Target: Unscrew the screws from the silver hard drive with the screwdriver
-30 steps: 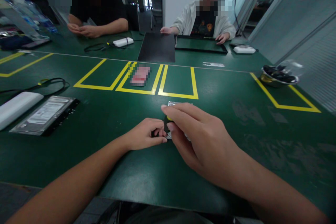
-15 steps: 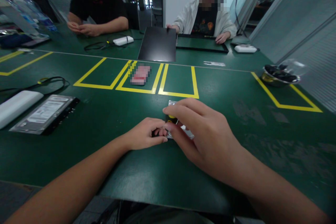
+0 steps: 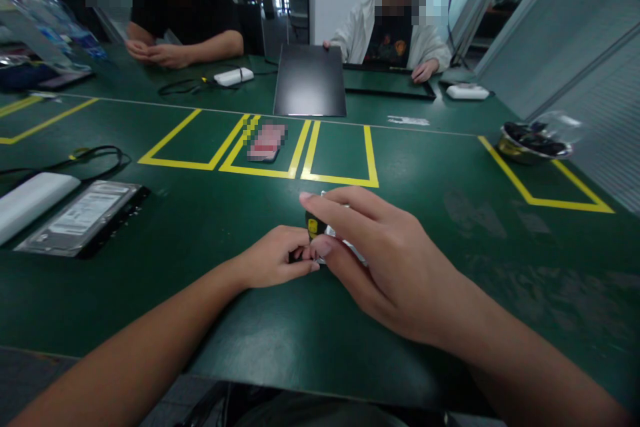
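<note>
Both forearms are reaching forward over the green surface (image 3: 450,167) and meeting at its near middle. The left hand (image 3: 273,259) is lying knuckles-up with its fingers curled in, the tips pinched narrowly on something small and dark that is too hidden to name. The right hand (image 3: 380,257) is arching over from the right, palm down, index finger stretched out on top and thumb underneath, closing on a small black tool with a yellow mark (image 3: 313,225). That tool is standing roughly upright between the fingertips, its long axis near vertical, its lower end down at the left fingertips. Just beneath and behind it one silvery flat part (image 3: 334,235) is lying on the surface, mostly covered by the right hand, so its heading cannot be told.

Well to the left one hard drive (image 3: 83,217) is lying flat, its long axis running away and rightward, just beside one white oblong case (image 3: 31,200). Three yellow taped boxes (image 3: 340,153) are lying side by side beyond the hands. Two other people are sitting across the surface, one holding a black panel (image 3: 310,90) upright.
</note>
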Motion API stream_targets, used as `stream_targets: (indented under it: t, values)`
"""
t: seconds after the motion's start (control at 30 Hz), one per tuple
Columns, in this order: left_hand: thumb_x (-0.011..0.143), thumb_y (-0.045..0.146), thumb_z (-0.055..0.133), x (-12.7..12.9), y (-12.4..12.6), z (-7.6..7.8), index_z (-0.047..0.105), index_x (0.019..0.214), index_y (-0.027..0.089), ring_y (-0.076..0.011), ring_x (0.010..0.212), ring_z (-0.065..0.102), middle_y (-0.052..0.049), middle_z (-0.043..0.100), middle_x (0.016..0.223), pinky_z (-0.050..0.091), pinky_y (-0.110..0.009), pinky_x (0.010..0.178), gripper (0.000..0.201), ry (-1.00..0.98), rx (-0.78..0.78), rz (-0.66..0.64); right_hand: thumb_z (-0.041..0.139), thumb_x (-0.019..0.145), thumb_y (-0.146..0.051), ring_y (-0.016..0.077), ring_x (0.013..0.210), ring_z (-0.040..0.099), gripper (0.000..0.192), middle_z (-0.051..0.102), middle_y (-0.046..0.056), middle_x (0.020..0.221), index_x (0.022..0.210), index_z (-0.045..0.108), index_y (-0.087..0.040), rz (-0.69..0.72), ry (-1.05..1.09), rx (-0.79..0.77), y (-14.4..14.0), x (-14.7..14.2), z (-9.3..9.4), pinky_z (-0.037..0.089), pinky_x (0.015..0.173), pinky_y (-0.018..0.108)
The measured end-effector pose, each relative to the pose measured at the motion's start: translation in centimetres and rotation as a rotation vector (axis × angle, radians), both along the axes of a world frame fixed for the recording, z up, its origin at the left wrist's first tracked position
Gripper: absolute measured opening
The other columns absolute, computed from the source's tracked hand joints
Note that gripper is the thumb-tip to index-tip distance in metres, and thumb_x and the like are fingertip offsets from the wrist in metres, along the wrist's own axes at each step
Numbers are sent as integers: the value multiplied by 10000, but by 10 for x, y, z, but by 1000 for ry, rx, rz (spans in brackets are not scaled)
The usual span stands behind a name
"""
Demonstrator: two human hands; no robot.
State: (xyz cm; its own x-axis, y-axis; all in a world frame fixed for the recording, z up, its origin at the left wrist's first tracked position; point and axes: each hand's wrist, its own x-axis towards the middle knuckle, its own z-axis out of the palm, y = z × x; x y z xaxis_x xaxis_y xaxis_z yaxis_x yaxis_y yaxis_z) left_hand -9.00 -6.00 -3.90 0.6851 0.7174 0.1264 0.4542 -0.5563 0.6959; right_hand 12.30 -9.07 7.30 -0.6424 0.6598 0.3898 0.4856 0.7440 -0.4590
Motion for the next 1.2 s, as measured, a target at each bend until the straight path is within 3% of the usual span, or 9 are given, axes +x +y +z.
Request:
stream_targets:
  t: [0.27, 0.77, 1.0, 1.2]
  values:
    - [883, 363, 572, -1, 0, -3, 603, 829, 160, -192, 782, 605, -35, 643, 794, 489, -306, 716, 212, 27, 22, -8, 471, 933, -128, 201, 1012, 600, 402, 620, 120, 1174, 1331, 527, -119, 11, 16, 26, 3, -3, -9, 519, 887, 349]
    - [888, 353, 607, 0, 0, -7, 587, 792, 161, -171, 737, 577, -17, 636, 758, 424, -283, 658, 216, 21, 30, -9, 530, 933, -171, 192, 930, 623, 259, 649, 98, 1063, 1175, 618, -144, -26, 22, 85, 7, -3, -10, 517, 832, 319]
    - [867, 370, 624, -1, 0, -10, 609, 817, 159, -179, 757, 587, -28, 645, 781, 446, -287, 666, 217, 14, 42, 40, 517, 952, -214, 184, 938, 608, 312, 633, 97, 1090, 1249, 596, -161, -25, 64, 99, 10, -2, -11, 517, 829, 323]
    - [858, 367, 618, -1, 0, -4, 622, 826, 159, -182, 775, 601, -33, 655, 813, 480, -284, 688, 211, 35, 35, 29, 474, 971, -184, 174, 948, 601, 269, 622, 95, 1073, 1183, 640, -168, 19, 109, 120, 11, -2, -12, 519, 817, 317]
